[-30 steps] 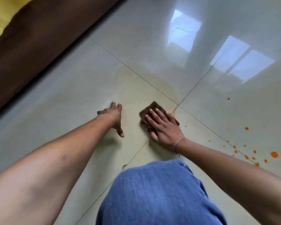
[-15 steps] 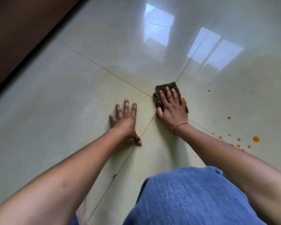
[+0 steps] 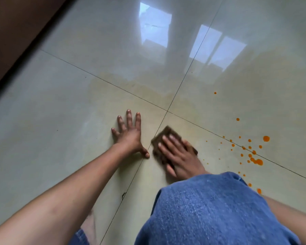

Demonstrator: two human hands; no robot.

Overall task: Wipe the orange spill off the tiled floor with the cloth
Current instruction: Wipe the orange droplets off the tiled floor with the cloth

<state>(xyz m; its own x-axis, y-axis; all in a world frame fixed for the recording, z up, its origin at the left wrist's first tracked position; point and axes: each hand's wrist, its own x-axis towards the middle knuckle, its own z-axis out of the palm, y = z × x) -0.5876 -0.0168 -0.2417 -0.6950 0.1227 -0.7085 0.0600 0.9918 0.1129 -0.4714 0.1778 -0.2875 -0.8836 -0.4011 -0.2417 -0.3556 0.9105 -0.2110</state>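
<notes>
A dark brown cloth (image 3: 167, 134) lies flat on the glossy pale tiled floor (image 3: 64, 110), just right of a grout line. My right hand (image 3: 179, 154) presses down on it with fingers spread over its top; the hand looks blurred. My left hand (image 3: 130, 134) rests flat on the floor to the left, fingers apart, holding nothing. Orange spill drops (image 3: 254, 156) are scattered on the tiles to the right of the cloth, the largest near a diagonal grout line. A faint yellowish smear covers the tiles around the hands.
My knee in blue fabric (image 3: 210, 209) fills the lower right and hides my right wrist. A dark brown piece of furniture (image 3: 16, 29) runs along the upper left. Window reflections (image 3: 155, 25) shine on the far tiles. Grout lines cross just beyond the hands.
My right hand has slid the cloth back toward me and rightward, away from the grout crossing. My left hand stays planted flat on the floor.
</notes>
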